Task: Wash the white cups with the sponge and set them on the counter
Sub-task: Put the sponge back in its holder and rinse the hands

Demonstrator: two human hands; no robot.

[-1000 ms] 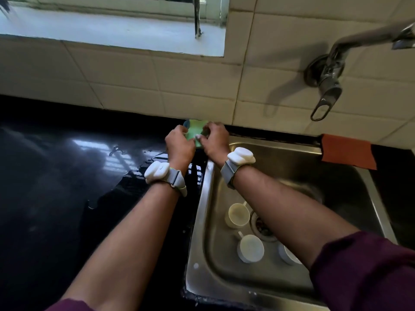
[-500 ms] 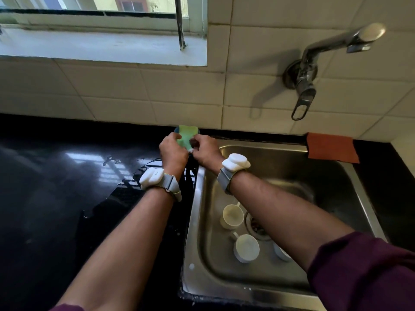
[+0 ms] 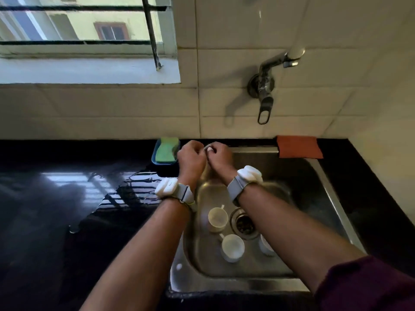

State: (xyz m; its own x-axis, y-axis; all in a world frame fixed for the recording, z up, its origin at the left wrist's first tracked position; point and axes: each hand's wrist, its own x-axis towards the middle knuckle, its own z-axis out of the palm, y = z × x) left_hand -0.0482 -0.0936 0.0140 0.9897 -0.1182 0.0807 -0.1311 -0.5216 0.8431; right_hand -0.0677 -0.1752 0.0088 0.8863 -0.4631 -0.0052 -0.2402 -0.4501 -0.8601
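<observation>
Three white cups lie in the steel sink (image 3: 235, 286): one beside the drain (image 3: 216, 219), one nearer me (image 3: 232, 248), and a third (image 3: 266, 245) half hidden under my right forearm. The green sponge (image 3: 167, 151) rests in a blue tray (image 3: 155, 160) at the sink's back left corner. My left hand (image 3: 190, 158) and my right hand (image 3: 219, 157) meet over the back rim of the sink, just right of the sponge, fingers curled. A small white bit shows between their fingertips; what it is cannot be made out.
A wall tap (image 3: 265, 86) sticks out above the sink, no water running. An orange cloth (image 3: 298, 147) lies at the sink's back right corner. The black counter (image 3: 67, 221) stretches left, wet near the sink. A barred window is at upper left.
The sponge was held up between both hands; now it lies in the blue tray and both hands have shifted right, over the sink's back rim. The camera tilted up.
</observation>
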